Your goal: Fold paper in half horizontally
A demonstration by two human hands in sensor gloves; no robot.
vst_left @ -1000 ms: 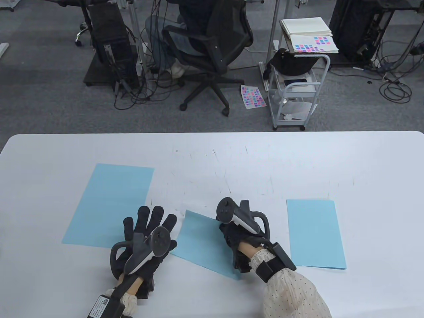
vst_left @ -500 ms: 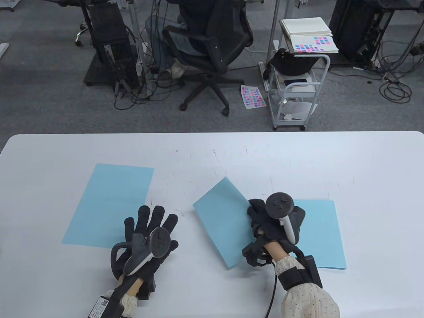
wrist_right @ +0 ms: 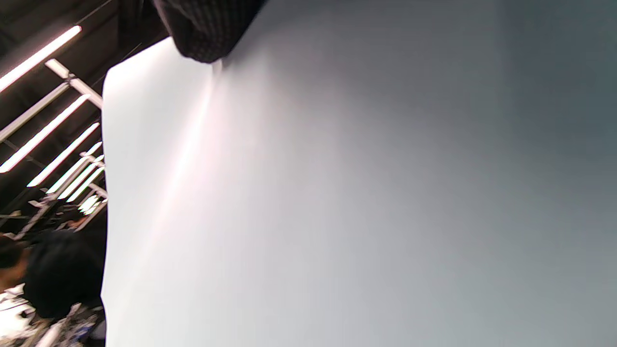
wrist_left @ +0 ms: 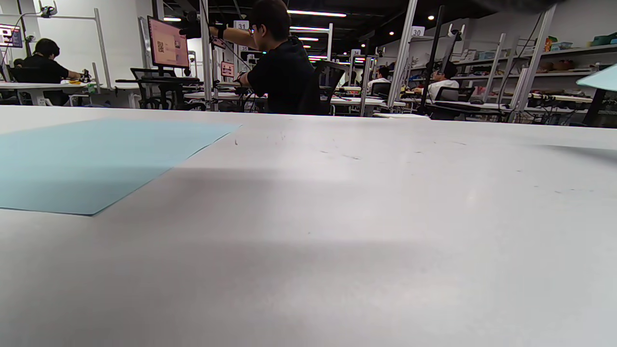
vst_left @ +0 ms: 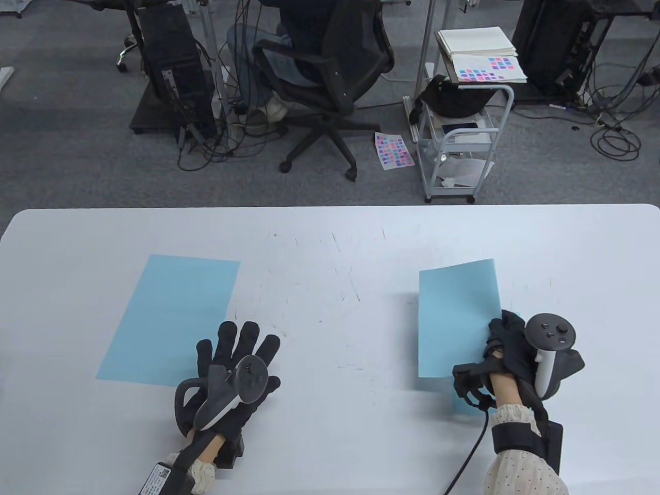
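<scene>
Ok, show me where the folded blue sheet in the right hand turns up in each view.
Table view: folded blue sheet, right of centre, lifted, pinched at its right edge by the right hand.
Left wrist view: only a corner, at the right edge.
Right wrist view: pale, washed-out surface fills the frame, a fingertip on it.
Shared landmark: the white table, also in the left wrist view.

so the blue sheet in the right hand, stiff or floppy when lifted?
Likely light and floppy: the folded blue sheet, pinched at one edge by the right hand, hangs off the table, slightly bowed. Probably slides easily too.
</scene>
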